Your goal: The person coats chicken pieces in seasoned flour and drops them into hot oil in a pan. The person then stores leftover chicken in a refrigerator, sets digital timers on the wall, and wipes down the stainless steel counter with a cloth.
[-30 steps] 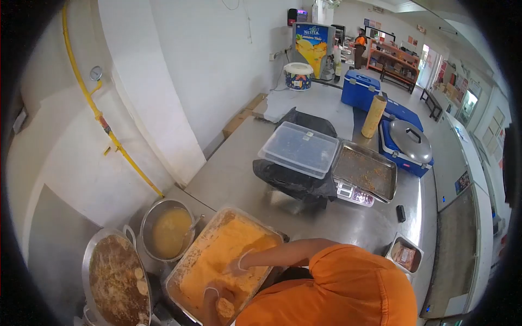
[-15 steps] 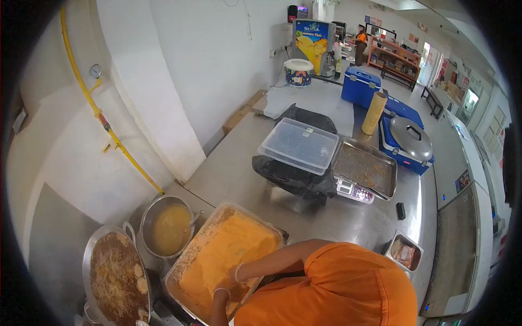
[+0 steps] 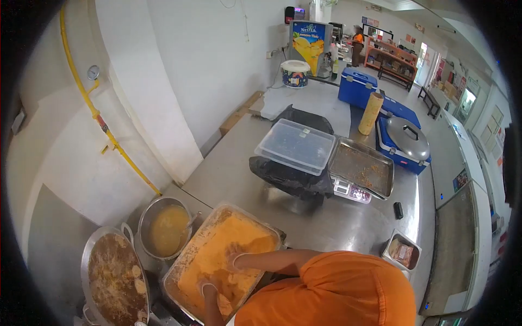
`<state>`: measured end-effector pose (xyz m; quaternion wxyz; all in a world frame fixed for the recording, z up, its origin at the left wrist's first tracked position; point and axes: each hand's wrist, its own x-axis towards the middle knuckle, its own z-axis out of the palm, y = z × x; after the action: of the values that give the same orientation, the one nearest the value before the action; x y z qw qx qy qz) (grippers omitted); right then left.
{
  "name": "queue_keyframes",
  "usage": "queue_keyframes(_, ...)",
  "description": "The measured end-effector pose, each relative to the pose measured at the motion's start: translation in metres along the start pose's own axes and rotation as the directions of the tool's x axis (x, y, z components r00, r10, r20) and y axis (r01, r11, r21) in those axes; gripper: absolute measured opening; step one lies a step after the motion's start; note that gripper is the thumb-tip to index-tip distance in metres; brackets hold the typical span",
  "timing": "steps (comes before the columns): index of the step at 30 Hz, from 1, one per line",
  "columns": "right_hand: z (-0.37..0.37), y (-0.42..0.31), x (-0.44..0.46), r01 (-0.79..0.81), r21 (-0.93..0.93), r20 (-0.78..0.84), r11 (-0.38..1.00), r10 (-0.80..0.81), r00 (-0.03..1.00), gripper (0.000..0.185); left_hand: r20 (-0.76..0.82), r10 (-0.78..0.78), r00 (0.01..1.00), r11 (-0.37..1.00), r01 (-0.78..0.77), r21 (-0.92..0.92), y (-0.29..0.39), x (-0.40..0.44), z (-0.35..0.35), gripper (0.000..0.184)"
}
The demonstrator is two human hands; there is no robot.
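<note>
Orange powder (image 3: 220, 233) in a rectangular plastic tub (image 3: 212, 219).
Left hand (image 3: 209, 286) and right hand (image 3: 236, 257) lie part-buried, grip indeterminable. A round metal pot (image 3: 145, 224) stands beside the tub; a shiny metal table (image 3: 326, 233) extends beyond, near a white wall (image 3: 190, 65).

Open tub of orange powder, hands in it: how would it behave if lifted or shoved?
Tub is probably fairly heavy: orange powder spreads across most of it. Contents may shift or spill, since the powder looks loose and the top is open. Likely slides before tipping, given its broad footprint.
</note>
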<state>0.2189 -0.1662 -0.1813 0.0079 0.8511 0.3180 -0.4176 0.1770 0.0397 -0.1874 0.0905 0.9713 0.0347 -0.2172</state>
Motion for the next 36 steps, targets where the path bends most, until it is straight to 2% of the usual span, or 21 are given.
queue_keyframes(2,-0.003,-0.011,0.002,0.005,0.009,-0.001,1.000,-0.005,1.000,0.046,-0.090,0.173,0.981,0.985,-0.171,0.032,-0.016,0.025,0.021,0.040)
queue_keyframes(3,-0.001,-0.013,0.000,0.016,0.014,0.010,1.000,-0.017,1.000,0.044,-0.080,0.320,0.944,0.944,-0.311,0.110,-0.027,0.032,0.033,0.039)
queue_keyframes(4,-0.001,-0.013,-0.002,0.023,0.014,0.014,1.000,-0.023,1.000,0.043,-0.046,0.460,0.887,0.874,-0.443,0.200,-0.032,0.033,0.039,0.038)
queue_keyframes(5,-0.001,-0.008,-0.006,0.034,0.018,0.025,0.999,-0.034,0.999,0.042,0.048,0.603,0.796,0.739,-0.580,0.343,-0.033,0.039,0.042,0.037)
queue_keyframes(7,-0.006,0.000,-0.018,0.047,0.010,0.032,0.999,-0.048,0.998,0.039,-0.048,0.460,0.887,0.881,-0.448,0.154,-0.032,-0.007,0.038,0.034)
queue_keyframes(9,-0.009,0.001,-0.027,0.067,-0.007,0.040,0.998,-0.067,0.997,0.037,-0.068,0.357,0.932,0.933,-0.352,0.075,-0.028,-0.025,0.041,0.033)
queue_keyframes(13,-0.022,-0.031,-0.032,0.026,-0.006,0.073,1.000,-0.025,0.997,0.032,-0.026,0.286,0.958,0.939,-0.274,0.209,-0.043,0.010,0.085,0.034)
queue_keyframes(14,-0.043,-0.049,-0.059,-0.003,-0.096,0.145,0.995,0.017,0.989,0.030,-0.020,0.266,0.964,0.937,-0.253,0.241,-0.046,0.014,0.090,0.035)
queue_keyframes(17,-0.028,-0.038,-0.036,0.109,0.030,0.025,0.994,-0.109,0.994,0.028,0.025,0.366,0.930,0.893,-0.358,0.273,-0.025,0.000,0.043,0.039)
queue_keyframes(20,-0.013,-0.036,-0.041,0.222,-0.160,-0.126,0.962,-0.243,0.962,0.029,0.032,0.379,0.925,0.898,-0.376,0.229,-0.014,0.001,0.037,0.039)
queue_keyframes(23,0.010,-0.051,0.001,0.186,-0.294,0.022,0.938,-0.188,0.982,0.028,0.056,0.369,0.928,0.910,-0.373,0.181,-0.017,-0.016,0.040,0.040)
queue_keyframes(26,-0.005,-0.056,0.004,0.027,0.061,-0.044,0.998,-0.025,0.999,0.030,0.021,0.000,1.000,1.000,-0.001,0.028,0.027,-0.038,-0.013,0.040)
queue_keyframes(29,-0.005,-0.040,-0.009,-0.069,0.226,-0.261,0.972,0.128,0.957,0.034,-0.163,0.147,0.976,0.986,-0.158,-0.053,0.035,-0.057,-0.028,0.043)
queue_keyframes(31,-0.023,-0.013,-0.036,0.177,0.196,-0.194,0.964,-0.139,0.971,0.041,-0.122,0.185,0.975,0.982,-0.187,-0.004,0.029,-0.059,-0.015,0.045)
queue_keyframes(32,-0.035,-0.010,-0.050,0.182,0.208,-0.167,0.961,-0.148,0.975,0.045,-0.097,0.203,0.974,0.979,-0.201,0.028,0.016,-0.062,-0.007,0.046)
queue_keyframes(33,-0.047,-0.007,-0.065,0.186,0.220,-0.139,0.957,-0.158,0.978,0.049,-0.156,0.133,0.979,0.988,-0.143,-0.055,-0.010,-0.053,0.016,0.047)
queue_keyframes(34,-0.063,-0.008,-0.081,0.064,0.230,-0.113,0.971,-0.038,0.993,0.054,-0.218,0.055,0.974,0.985,-0.089,-0.147,-0.041,-0.023,0.052,0.047)
queue_keyframes(36,-0.063,-0.008,-0.083,-0.022,0.092,-0.053,0.996,0.027,0.998,0.059,-0.255,-0.032,0.966,0.962,-0.040,-0.269,-0.051,0.007,0.067,0.049)
